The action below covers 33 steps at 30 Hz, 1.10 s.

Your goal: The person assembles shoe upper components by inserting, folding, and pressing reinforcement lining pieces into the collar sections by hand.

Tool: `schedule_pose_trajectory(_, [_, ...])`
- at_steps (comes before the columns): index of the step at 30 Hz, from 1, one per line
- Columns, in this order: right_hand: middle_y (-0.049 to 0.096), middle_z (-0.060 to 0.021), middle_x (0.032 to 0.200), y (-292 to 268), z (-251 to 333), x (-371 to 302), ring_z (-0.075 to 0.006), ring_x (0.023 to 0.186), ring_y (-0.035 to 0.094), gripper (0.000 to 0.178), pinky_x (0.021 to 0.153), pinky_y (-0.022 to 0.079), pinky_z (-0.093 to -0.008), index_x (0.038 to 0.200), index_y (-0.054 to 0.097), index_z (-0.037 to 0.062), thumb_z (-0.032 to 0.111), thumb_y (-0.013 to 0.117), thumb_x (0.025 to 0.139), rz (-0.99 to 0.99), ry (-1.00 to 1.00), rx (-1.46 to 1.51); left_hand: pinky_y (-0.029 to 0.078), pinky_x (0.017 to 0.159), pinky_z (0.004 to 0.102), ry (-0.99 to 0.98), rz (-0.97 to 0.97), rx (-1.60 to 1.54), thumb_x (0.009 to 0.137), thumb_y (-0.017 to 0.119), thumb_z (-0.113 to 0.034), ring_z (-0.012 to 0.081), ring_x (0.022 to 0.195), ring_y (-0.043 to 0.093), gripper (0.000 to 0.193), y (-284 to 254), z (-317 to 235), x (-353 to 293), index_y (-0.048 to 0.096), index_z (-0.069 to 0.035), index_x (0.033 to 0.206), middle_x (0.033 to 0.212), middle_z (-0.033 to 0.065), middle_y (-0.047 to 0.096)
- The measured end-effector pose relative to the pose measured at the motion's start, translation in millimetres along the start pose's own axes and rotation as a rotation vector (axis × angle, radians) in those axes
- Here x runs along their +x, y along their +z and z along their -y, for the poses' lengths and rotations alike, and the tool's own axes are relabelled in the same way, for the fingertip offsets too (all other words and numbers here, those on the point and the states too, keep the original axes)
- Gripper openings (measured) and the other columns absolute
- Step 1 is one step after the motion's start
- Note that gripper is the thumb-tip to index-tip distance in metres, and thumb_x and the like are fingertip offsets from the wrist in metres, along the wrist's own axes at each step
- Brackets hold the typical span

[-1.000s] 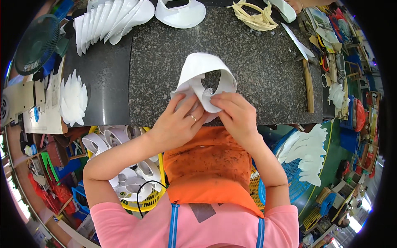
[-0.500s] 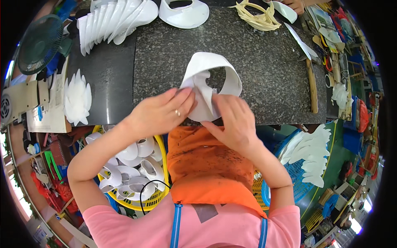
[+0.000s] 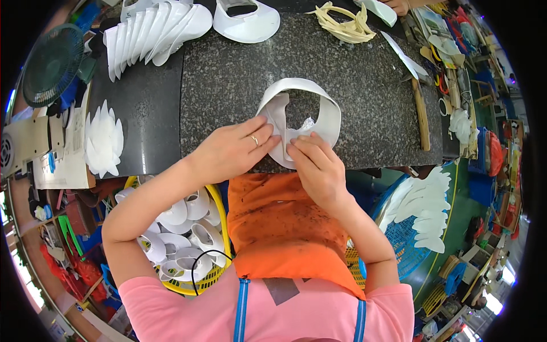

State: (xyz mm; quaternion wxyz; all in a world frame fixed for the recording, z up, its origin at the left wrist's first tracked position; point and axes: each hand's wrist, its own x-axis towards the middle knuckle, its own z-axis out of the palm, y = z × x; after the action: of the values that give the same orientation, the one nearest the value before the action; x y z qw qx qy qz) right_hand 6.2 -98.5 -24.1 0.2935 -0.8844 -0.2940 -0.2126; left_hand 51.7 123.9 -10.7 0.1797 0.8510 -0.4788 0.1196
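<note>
A white ring-shaped piece that looks like a shoe upper (image 3: 329, 122) lies at the near edge of the stone slab, its opening facing up. My left hand (image 3: 236, 145) presses its fingertips on the left side of the near part, beside a folded edge. On the right of that fold, my right hand (image 3: 319, 168) has its bent fingers pressed on the material, and its thumb is hidden. Inside the opening, a small crumpled shiny bit (image 3: 307, 123) shows.
Far left stand nested white pieces (image 3: 156, 31); another white upper (image 3: 248, 25) lies beside them. A cream strip bundle (image 3: 345, 24) and a wooden-handled hammer (image 3: 420, 114) are to the right. A yellow basket (image 3: 225, 228) of uppers and a blue basket (image 3: 407, 245) flank my lap. Another person's hand (image 3: 399, 5) is far right.
The upper has shifted slightly right and nearer, and its raised inner flap now lies flatter. My right hand's fingers have bent in closer to my left hand's fingertips.
</note>
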Motion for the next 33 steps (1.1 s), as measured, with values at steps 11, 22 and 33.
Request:
schedule_pose_trajectory(11, [0.059, -0.01, 0.097, -10.8, -5.4, 10.7, -0.0292, 0.09, 0.058, 0.023, 0.072, 0.05, -0.0375, 0.097, 0.062, 0.0018, 0.002, 0.065, 0.074, 0.041, 0.159, 0.1, 0.047, 0.079, 0.0356, 0.112, -0.127, 0.164, 0.071, 0.067, -0.017, 0.0224, 0.088, 0.06, 0.023, 25.5, -35.4, 1.3, 0.07, -0.003, 0.09, 0.094, 0.0099, 0.06])
schedule_pose_trajectory(22, [0.059, -0.0093, 0.092, -2.6, -16.4, 0.1, -0.0271, 0.085, 0.059, 0.033, 0.07, 0.052, -0.0349, 0.102, 0.064, 0.0011, 0.006, 0.066, 0.07, -0.036, -0.108, -0.008, 0.047, 0.075, 0.0344, 0.095, -0.128, 0.122, 0.073, 0.068, -0.013, 0.0211, 0.09, 0.06, 0.022, 24.3, -36.6, 0.9, 0.07, -0.002, 0.092, 0.1, 0.0091, 0.062])
schedule_pose_trajectory(33, [0.062, -0.0107, 0.104, -27.4, -2.8, 8.9, -0.0283, 0.105, 0.06, 0.034, 0.085, 0.054, -0.0366, 0.102, 0.063, -0.0027, 0.009, 0.059, 0.07, 0.264, -0.094, -0.027, 0.048, 0.074, 0.0336, 0.04, -0.105, 0.134, 0.071, 0.068, -0.012, 0.0201, 0.089, 0.062, 0.02, 19.2, -40.2, -2.2, 0.07, -0.001, 0.087, 0.095, 0.0076, 0.064])
